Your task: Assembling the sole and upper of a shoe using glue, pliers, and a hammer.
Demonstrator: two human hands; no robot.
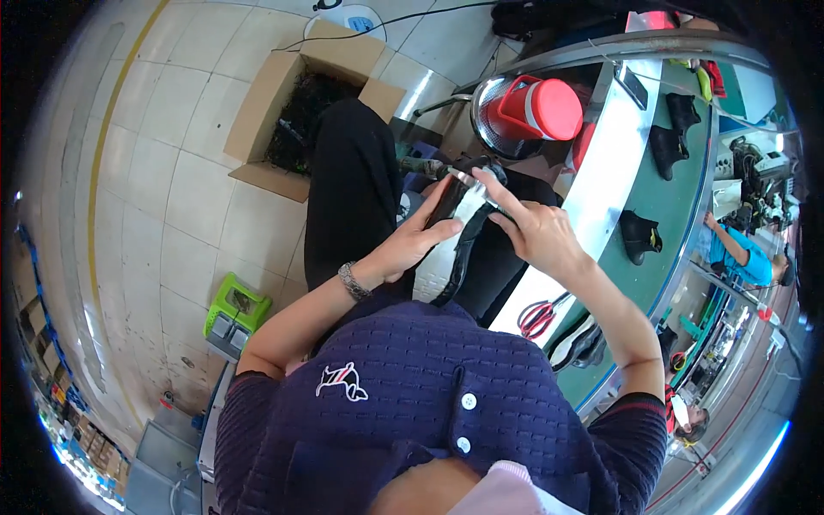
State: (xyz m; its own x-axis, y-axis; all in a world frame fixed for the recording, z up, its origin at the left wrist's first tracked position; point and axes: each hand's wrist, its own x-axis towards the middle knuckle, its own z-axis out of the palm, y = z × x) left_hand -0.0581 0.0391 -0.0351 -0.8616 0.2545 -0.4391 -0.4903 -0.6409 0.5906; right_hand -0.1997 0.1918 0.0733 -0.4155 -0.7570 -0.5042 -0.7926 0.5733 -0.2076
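A shoe (439,268) with a white sole and black upper lies over my lap, its sole facing up. My left hand (410,246) is wrapped round its left side, the thumb lying across the sole. At the shoe's far end, my right hand (542,233) grips its right edge, with the index finger stretched toward the tip. Just beyond the fingertips is a shiny metal machine part (466,178), touching or very close to the shoe. The fingers partly cover the contact, so I cannot tell which.
Left of my knees stands an open cardboard box (249,159) with black scraps. A red-lidded jug (556,110) sits on a round stool. At right, a green conveyor (614,283) carries black shoes (639,236); red-handled scissors (538,319) lie on its ledge. A green step stool (225,300) is at left.
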